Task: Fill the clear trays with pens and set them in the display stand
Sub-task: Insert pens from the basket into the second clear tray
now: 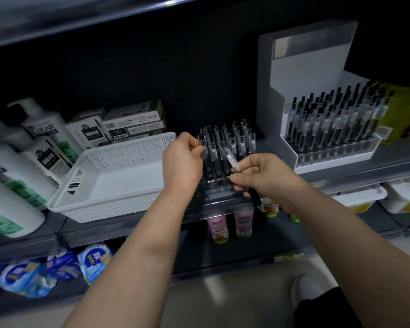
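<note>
A clear tray (219, 185) stands on the shelf in front of me, holding several upright pens (232, 143). My left hand (184, 159) pinches the top of a pen at the tray's left side. My right hand (263, 177) grips a loose pen (233, 163) that lies tilted, its clear end up toward the tray and its dark tip below my palm. To the right, the white display stand (301, 74) holds another clear tray (336, 152) packed with several black pens.
A white perforated basket (118, 176) sits left of the tray. Behind it are pen boxes (133, 124), and shampoo bottles (21, 166) stand further left. Bottles (230, 223) and blue packets (57, 268) fill the lower shelves. My shoe (305, 290) shows on the floor.
</note>
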